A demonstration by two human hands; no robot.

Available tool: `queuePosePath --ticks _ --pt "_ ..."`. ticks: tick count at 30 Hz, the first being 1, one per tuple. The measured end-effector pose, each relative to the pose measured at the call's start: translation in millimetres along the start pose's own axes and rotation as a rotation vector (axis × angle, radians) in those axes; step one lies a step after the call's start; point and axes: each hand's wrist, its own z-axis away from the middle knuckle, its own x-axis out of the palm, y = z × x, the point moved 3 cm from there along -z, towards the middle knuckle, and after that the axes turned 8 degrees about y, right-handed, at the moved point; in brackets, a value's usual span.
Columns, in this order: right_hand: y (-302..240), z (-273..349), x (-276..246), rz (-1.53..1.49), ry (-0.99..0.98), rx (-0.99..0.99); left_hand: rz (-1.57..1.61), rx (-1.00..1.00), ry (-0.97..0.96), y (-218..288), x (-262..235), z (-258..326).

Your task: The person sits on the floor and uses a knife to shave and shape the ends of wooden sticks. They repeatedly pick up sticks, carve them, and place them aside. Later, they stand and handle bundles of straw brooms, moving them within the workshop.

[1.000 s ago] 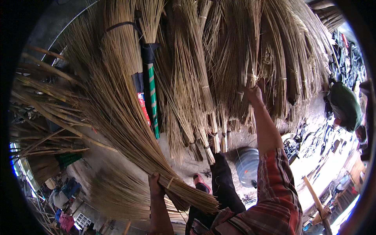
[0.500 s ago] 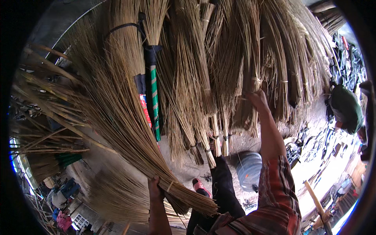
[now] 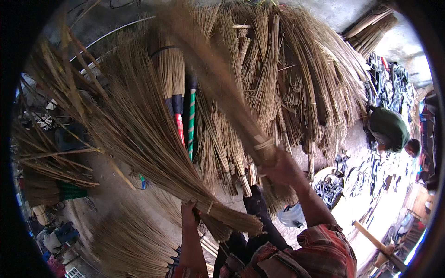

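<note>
My left hand is closed around a large bundle of broom bristles near its tied, cut end. The long tips of that bundle fan out toward the upper left. In my right hand is a second bristle bundle, gripped close to its pale tie. It slants up and to the left in front of the pile, its upper part smeared by motion. Beyond both hands, a big pile of bristle bundles leans against the wall, several of them tied near their lower ends.
Brooms with a green striped handle and a red handle stand at the pile's left. Long sticks lie far left. A basket of dark strips and a clear tub sit right. Another person crouches beyond.
My right hand has drawn a bundle out of the pile, nearer and to the left. My left hand keeps its bundle, nearly in place. The view has shifted somewhat.
</note>
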Motion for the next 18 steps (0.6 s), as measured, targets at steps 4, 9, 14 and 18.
queuePosePath --ticks 4,9,14,18 --pt "-68.4 95.3 95.2 0.242 -0.304 -0.249 0.521 -0.272 -0.173 8.7 0.2 18.4" --pt "-94.1 213.7 195.4 0.537 -0.315 -0.472 0.737 0.003 -0.176 11.4 -21.3 38.8" --pt "-65.7 276.0 229.9 0.616 -0.265 -0.642 0.7 -0.1 -0.491 0.4 -60.6 42.7" --pt "-57.5 276.3 224.5 0.566 -0.39 -0.757 0.748 0.134 -0.893 -1.0 -48.3 18.1"
